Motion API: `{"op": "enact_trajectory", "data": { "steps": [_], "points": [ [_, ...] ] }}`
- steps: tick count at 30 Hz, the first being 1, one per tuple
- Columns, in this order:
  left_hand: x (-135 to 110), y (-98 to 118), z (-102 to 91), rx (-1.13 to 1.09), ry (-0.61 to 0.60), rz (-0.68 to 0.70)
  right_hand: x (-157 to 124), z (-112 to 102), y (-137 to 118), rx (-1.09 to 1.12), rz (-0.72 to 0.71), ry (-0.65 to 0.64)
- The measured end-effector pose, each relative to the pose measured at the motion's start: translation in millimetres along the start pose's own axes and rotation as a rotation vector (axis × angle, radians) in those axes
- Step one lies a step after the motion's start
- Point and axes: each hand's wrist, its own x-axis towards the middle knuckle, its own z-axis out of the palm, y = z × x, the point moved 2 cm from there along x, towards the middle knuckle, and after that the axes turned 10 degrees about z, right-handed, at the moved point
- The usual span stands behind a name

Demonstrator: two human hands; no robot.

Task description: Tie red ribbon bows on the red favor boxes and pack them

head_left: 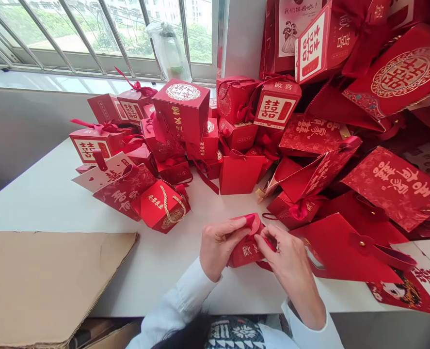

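Note:
Near the table's front edge I hold a small red gift box (pixel 244 253) with pale gold characters on its side. My left hand (pixel 220 245) pinches the ribbon at the box's top left, its thumb and forefinger pressed together. From the other side my right hand (pixel 285 249) grips the red ribbon (pixel 269 244) by the box's top, fingers closed. A ribbon end hangs below the right hand. The fingers partly hide the top of the box. Just beyond lies a finished-looking red box with a ribbon bow (pixel 296 209).
Red gift boxes (pixel 182 114) crowd the back of the white table (pixel 40 194). Red bags and flat envelopes (pixel 349 247) pile up on the right. A cardboard sheet (pixel 51 286) covers the front left. Behind are a barred window and a plastic-wrapped jar (pixel 169 53) on the sill.

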Motion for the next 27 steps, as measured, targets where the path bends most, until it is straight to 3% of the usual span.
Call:
{"op": "enact_trajectory", "data": {
  "steps": [4,10,15,20,23,27],
  "points": [
    [-3,2,-1.4,0.267,-0.049,0.256,1,-1,4,0.043,-0.01,-0.017],
    [-6,-1,1.5,0.356,-0.101,0.468,2,-8,5,0.149,-0.018,-0.087],
    [-8,2,-1.1,0.292,-0.127,0.445,4,-11,10,0.225,0.04,-0.164],
    [-4,1,-5.8,0.157,-0.324,0.514,10,-7,24,0.463,0.119,-0.311],
    [-3,-2,-6.9,0.13,-0.382,0.538,14,-9,23,0.673,0.183,-0.42],
    [-5,-2,-4.6,0.154,-0.409,0.565,19,-19,13,0.755,0.145,-0.383]
  ]
}}
